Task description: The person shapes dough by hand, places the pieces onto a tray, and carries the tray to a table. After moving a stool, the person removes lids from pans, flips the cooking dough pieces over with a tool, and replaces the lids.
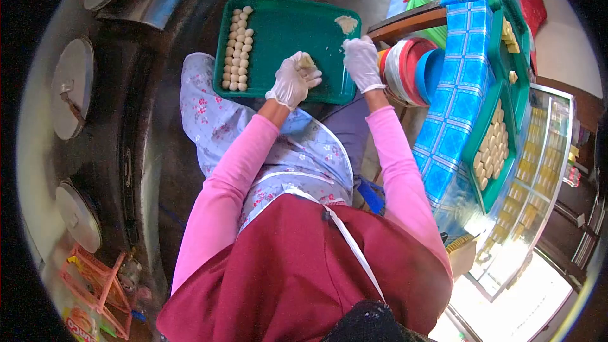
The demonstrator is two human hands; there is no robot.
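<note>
We worked with both hands in thin white gloves and set apart, the left hand (292, 81) cupped around a small, pale, soft-looking piece of dough (306, 62), the right hand (362, 64) beside it with its fingers drawn in; whether those fingers pinched anything, we could not tell. The left fingers curled loosely about the piece, and we judged that light cup right, since a hard squeeze could flatten or crack something so soft. Just beyond the right fingertips lay a ragged, cream-coloured lump of dough (346, 23), near enough for us to reach with little arm movement. Between the hands and a little ahead, a few pale crumbs (327, 47) dotted the large green rectangular plastic tray (285, 31); we thought them best kept off smooth surfaces. To the left of the left hand, at the tray's far side, small pale round balls (239, 45) sat in close columns, many touching. Their like size made a handy gauge for us, and a gentle placing would have spared their neighbours dents. Right of the right hand stood round red and blue plastic containers (430, 76), and farther right a blue checked cloth (443, 114), clear of our elbows.
</note>
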